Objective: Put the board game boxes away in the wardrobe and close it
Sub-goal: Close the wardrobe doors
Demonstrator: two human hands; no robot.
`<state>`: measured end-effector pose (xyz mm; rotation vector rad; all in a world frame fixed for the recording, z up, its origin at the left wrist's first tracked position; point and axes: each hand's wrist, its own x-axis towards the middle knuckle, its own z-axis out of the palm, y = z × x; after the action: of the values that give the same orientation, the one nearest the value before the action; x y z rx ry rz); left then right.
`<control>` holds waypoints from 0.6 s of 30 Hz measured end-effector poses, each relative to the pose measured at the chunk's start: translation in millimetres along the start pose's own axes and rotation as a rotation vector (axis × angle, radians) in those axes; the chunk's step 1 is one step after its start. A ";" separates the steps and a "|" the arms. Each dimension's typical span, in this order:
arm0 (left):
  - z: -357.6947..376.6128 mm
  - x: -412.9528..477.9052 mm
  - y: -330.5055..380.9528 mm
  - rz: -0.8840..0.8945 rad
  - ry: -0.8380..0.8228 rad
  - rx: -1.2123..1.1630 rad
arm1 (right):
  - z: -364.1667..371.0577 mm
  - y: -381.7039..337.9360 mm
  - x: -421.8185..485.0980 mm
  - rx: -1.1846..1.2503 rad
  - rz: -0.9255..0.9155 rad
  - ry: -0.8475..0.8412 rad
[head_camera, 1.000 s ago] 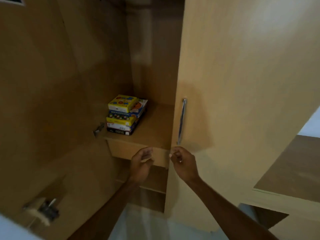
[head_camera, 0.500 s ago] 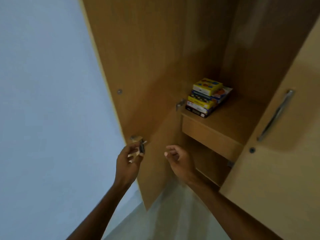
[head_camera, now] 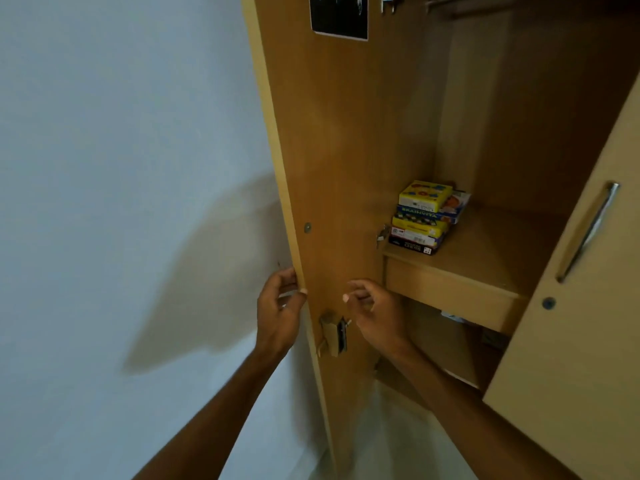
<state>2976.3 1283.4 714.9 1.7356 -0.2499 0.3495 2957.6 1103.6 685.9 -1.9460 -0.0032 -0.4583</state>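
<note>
A stack of several board game boxes (head_camera: 427,216) lies on the wardrobe shelf (head_camera: 485,258), at its left end. The left wardrobe door (head_camera: 332,161) stands wide open against the wall. My left hand (head_camera: 278,313) grips that door's outer edge, thumb on the inner face and fingers curled behind it. My right hand (head_camera: 375,311) hovers just in front of the door's inner face with loosely curled fingers, holding nothing. The right door (head_camera: 585,306) with its metal handle (head_camera: 588,230) is partly shut.
A lock block (head_camera: 333,332) sticks out from the left door below my hands. A black sheet (head_camera: 339,15) is stuck high on that door. A pale wall (head_camera: 121,202) lies left. A lower compartment (head_camera: 446,344) sits under the shelf.
My view swung left from the right door to the left door. My left hand rose from the lock block to the door's edge and took hold. My right hand followed.
</note>
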 end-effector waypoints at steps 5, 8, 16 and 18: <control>3.1 2.7 2.7 0.198 -0.276 -0.052 | -6.0 5.9 -16.6 0.035 0.054 0.115; 22.4 9.9 6.9 0.280 -0.306 -0.044 | -21.2 6.2 -28.4 -0.009 0.029 0.170; 97.5 19.5 13.9 0.090 -0.448 -0.198 | -74.5 13.9 -38.6 -0.326 0.005 0.354; 116.5 19.2 13.9 0.110 -0.519 -0.200 | -89.8 19.4 -41.5 -0.384 0.046 0.409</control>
<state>3000.2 1166.9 715.0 1.5922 -0.7322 -0.0556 2895.1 1024.6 686.2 -2.1821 0.4182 -0.8691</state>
